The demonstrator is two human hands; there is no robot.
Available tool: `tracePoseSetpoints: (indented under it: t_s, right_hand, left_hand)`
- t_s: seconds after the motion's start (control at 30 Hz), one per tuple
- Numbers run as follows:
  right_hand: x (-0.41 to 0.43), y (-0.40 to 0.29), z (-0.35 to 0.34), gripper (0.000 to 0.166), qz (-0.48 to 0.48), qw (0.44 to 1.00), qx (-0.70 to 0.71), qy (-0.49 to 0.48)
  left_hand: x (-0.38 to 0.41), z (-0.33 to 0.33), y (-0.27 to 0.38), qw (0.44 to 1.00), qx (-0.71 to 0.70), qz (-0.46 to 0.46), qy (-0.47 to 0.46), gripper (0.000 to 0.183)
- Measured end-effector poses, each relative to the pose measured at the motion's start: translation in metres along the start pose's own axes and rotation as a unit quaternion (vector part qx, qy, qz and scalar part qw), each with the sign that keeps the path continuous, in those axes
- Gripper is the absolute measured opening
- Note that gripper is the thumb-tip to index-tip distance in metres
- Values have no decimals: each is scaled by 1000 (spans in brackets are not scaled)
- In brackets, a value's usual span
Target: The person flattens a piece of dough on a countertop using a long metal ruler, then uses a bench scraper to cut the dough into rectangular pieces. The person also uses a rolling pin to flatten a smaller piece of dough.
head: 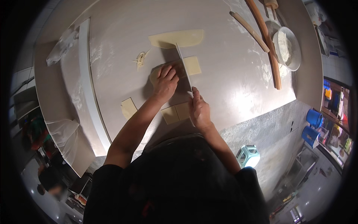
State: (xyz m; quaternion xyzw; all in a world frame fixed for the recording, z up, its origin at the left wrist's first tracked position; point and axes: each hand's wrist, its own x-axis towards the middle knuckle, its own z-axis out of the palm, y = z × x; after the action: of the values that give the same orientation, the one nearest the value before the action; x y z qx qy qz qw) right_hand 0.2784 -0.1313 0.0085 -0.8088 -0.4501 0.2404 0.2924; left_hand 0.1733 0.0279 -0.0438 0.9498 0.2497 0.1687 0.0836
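A knife (pixel 184 65) with a broad blade is gripped by its handle in my right hand (pixel 200 110). Its blade stands on edge across a flat dough sheet (pixel 156 75), pointing away from me. My left hand (pixel 167 81) presses on that sheet with bent fingers, just left of the blade. Right of the blade lies a rectangular dough piece (pixel 193 65); the blade hides whether it is fully separate. Beyond the tip rests a longer dough strip (pixel 179 37). Nearer me are two adjoining dough pieces (pixel 172 114), partly behind my right hand, and another cut piece (pixel 129 108) beside my left forearm.
Twisted dough scraps (pixel 141 59) lie left of the sheet. At right are a long rolling pin (pixel 265 39), a shorter wooden stick (pixel 249 30) and a metal bowl of flour (pixel 288 50). A pale strip (pixel 89 84) edges the left side. A turquoise stool (pixel 248 155) stands below.
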Motion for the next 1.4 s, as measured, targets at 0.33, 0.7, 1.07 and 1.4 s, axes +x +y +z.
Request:
tracePoseSetpoints:
  t_s: [0.33, 0.7, 1.07, 1.4]
  right_hand:
    - [-3, -4, 5, 46, 27, 999, -13, -41]
    - [-1, -7, 3, 44, 25, 999, -19, -36]
    - [8, -14, 1, 19, 12, 998, -63, -18]
    - [16, -10, 9, 12, 46, 994, -94, -29]
  left_hand:
    - [-6, 3, -6, 999, -33, 10, -32, 10]
    - [-2, 0, -4, 999, -25, 11, -44, 12]
    - [0, -1, -5, 999, -9, 14, -35, 8]
    - [0, 1, -1, 1000, 15, 11, -24, 12]
